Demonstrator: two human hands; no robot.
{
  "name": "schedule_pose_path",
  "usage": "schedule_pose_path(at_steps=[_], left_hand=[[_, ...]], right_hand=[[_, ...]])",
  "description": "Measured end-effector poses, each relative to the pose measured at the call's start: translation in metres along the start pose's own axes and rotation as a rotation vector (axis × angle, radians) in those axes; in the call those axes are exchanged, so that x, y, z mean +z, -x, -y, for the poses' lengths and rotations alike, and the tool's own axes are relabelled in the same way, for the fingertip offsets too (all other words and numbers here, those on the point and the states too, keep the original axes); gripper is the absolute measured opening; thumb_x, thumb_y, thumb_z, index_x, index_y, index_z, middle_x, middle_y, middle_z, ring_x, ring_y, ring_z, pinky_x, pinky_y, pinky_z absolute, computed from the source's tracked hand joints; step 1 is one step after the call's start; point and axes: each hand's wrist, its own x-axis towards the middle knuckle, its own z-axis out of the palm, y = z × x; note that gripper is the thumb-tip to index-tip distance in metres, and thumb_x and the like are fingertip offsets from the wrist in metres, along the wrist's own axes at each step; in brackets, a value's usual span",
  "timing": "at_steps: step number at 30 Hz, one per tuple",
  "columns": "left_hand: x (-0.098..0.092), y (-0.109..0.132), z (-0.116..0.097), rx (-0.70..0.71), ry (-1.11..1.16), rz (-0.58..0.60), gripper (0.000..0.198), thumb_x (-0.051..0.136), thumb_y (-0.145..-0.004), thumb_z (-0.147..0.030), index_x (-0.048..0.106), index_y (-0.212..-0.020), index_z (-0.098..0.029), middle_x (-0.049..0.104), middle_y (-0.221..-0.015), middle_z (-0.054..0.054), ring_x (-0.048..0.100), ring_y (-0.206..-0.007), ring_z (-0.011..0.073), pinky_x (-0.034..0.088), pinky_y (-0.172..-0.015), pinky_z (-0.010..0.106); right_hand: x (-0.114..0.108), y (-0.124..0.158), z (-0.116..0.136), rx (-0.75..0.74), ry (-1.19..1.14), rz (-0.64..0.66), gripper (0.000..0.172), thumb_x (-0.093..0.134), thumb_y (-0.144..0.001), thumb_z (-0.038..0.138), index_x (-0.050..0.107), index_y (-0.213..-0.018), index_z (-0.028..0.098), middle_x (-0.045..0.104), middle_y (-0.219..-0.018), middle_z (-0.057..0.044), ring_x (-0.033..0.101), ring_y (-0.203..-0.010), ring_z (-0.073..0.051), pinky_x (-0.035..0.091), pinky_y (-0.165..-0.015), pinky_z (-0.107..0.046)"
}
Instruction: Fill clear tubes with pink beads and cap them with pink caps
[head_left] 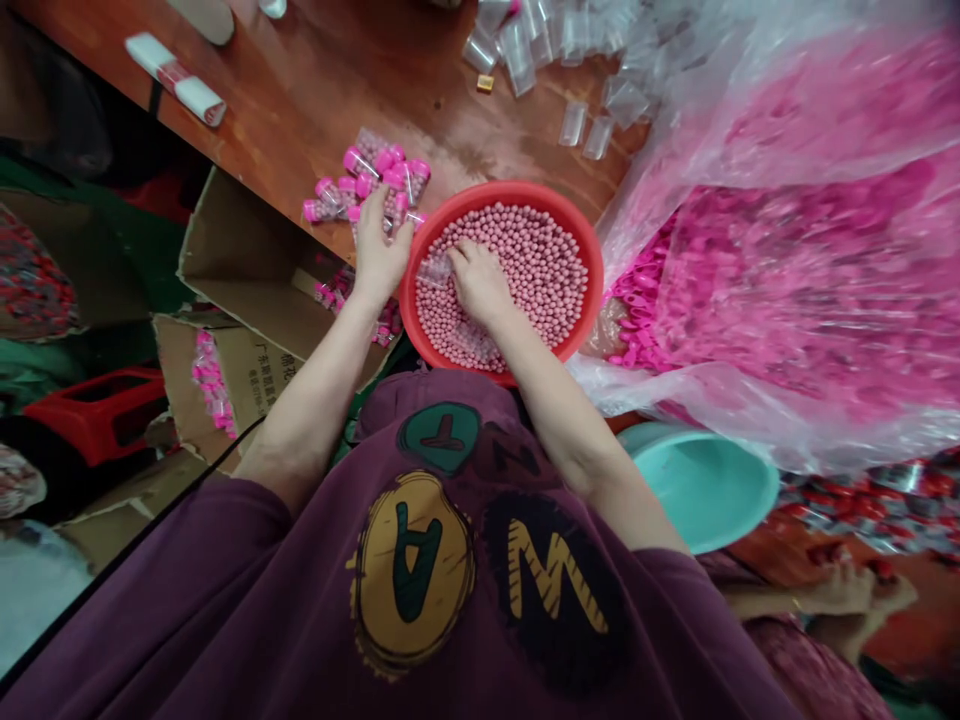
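Note:
A red bowl (592, 260) full of small pink beads (536, 255) sits at the table's near edge. In it, my right hand (484, 285) is closed on a clear plastic vial (435, 271) lying low among the beads. More clear vials (472, 342) rest in the near part of the bowl, partly behind my wrist. My left hand (381, 250) is at a pile of bead-filled vials with pink caps (364, 170), left of the bowl. Its thumb and fingers are apart, and the fingertips reach the pile's near side.
Clear vials (517, 55) lie scattered at the back. A large plastic bag of pink pieces (810, 290) fills the right, above a teal basin (697, 485). An open cardboard box (240, 265) stands below the table's left edge. Another person's hands (847, 590) show at lower right.

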Motion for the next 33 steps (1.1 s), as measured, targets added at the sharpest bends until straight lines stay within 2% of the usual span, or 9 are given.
schedule_pose_path(at_steps=[3, 6, 10, 13, 16, 20, 26, 30, 33], left_hand=[[0.021, 0.022, 0.002, -0.023, 0.045, 0.022, 0.048, 0.085, -0.098, -0.042, 0.073, -0.142, -0.024, 0.075, -0.147, 0.012, 0.067, -0.149, 0.0321, 0.053, -0.130, 0.050], [0.059, 0.056, -0.003, -0.166, 0.219, 0.194, 0.037, 0.083, -0.097, -0.034, 0.077, -0.131, -0.019, 0.083, -0.120, 0.010, 0.080, -0.109, 0.0243, 0.067, -0.106, 0.044], [0.094, 0.079, -0.019, -0.194, 0.247, 0.320, 0.031, 0.081, -0.091, -0.019, 0.080, -0.122, -0.016, 0.084, -0.125, 0.011, 0.079, -0.110, 0.0232, 0.065, -0.107, 0.042], [0.097, 0.075, -0.037, 0.008, -0.039, 0.364, 0.038, 0.079, -0.088, -0.012, 0.080, -0.126, -0.017, 0.083, -0.130, 0.011, 0.076, -0.120, 0.0258, 0.060, -0.114, 0.043], [0.093, 0.064, -0.060, 0.265, -0.370, 0.569, 0.039, 0.074, -0.093, -0.013, 0.078, -0.132, -0.017, 0.081, -0.130, 0.013, 0.073, -0.125, 0.0294, 0.058, -0.117, 0.046], [0.097, 0.054, -0.086, 0.428, -0.784, 0.877, 0.039, 0.057, -0.101, -0.011, 0.074, -0.137, -0.009, 0.075, -0.135, 0.022, 0.073, -0.125, 0.0355, 0.058, -0.112, 0.048], [0.121, 0.049, -0.086, 0.449, -1.074, 0.935, 0.047, 0.035, -0.107, -0.009, 0.075, -0.131, -0.002, 0.066, -0.145, 0.030, 0.075, -0.114, 0.0359, 0.057, -0.097, 0.045], [0.146, 0.054, -0.075, 0.476, -1.043, 0.984, 0.053, 0.029, -0.105, -0.003, 0.076, -0.130, -0.001, 0.067, -0.143, 0.029, 0.074, -0.117, 0.0342, 0.056, -0.100, 0.044], [0.163, 0.056, -0.066, 0.417, -0.959, 0.960, 0.041, 0.047, -0.097, -0.002, 0.079, -0.124, -0.003, 0.068, -0.144, 0.026, 0.074, -0.115, 0.0336, 0.057, -0.100, 0.044]], right_hand=[[0.008, 0.003, -0.018, 0.061, -0.217, -0.103, 0.031, 0.062, -0.108, 0.027, 0.073, -0.134, 0.017, 0.075, -0.142, -0.020, 0.070, -0.133, -0.035, 0.056, -0.127, -0.061], [0.007, 0.029, -0.033, 0.165, -0.643, -0.225, 0.043, 0.080, -0.098, 0.055, 0.075, -0.127, 0.023, 0.080, -0.128, -0.013, 0.076, -0.117, -0.030, 0.063, -0.117, -0.056], [0.002, 0.062, -0.033, 0.333, -1.033, -0.304, 0.052, 0.088, -0.082, 0.066, 0.075, -0.112, 0.026, 0.084, -0.115, -0.006, 0.077, -0.110, -0.026, 0.064, -0.115, -0.050], [-0.002, 0.076, -0.024, 0.343, -0.940, -0.315, 0.031, 0.079, -0.089, 0.054, 0.073, -0.100, 0.026, 0.082, -0.104, -0.003, 0.075, -0.104, -0.025, 0.064, -0.111, -0.048], [-0.011, 0.089, -0.015, 0.295, -0.651, -0.236, 0.011, 0.064, -0.096, 0.034, 0.068, -0.090, 0.025, 0.080, -0.096, -0.004, 0.072, -0.094, -0.024, 0.065, -0.104, -0.046], [-0.038, 0.118, -0.017, 0.305, -0.462, -0.236, 0.019, 0.059, -0.102, 0.027, 0.077, -0.100, 0.023, 0.086, -0.109, -0.009, 0.077, -0.103, -0.026, 0.063, -0.108, -0.046], [-0.082, 0.161, -0.096, 0.744, -0.341, -0.662, 0.028, 0.052, -0.105, 0.032, 0.076, -0.095, 0.022, 0.082, -0.091, -0.007, 0.076, -0.091, -0.026, 0.065, -0.102, -0.045], [-0.077, 0.143, -0.153, 0.943, -0.207, -0.583, 0.016, 0.059, -0.100, 0.023, 0.074, -0.095, 0.018, 0.083, -0.104, -0.014, 0.076, -0.102, -0.028, 0.060, -0.112, -0.049], [-0.059, 0.122, -0.175, 1.006, -0.183, -0.576, 0.019, 0.061, -0.097, 0.021, 0.073, -0.111, 0.015, 0.082, -0.116, -0.018, 0.074, -0.112, -0.030, 0.059, -0.116, -0.052]])
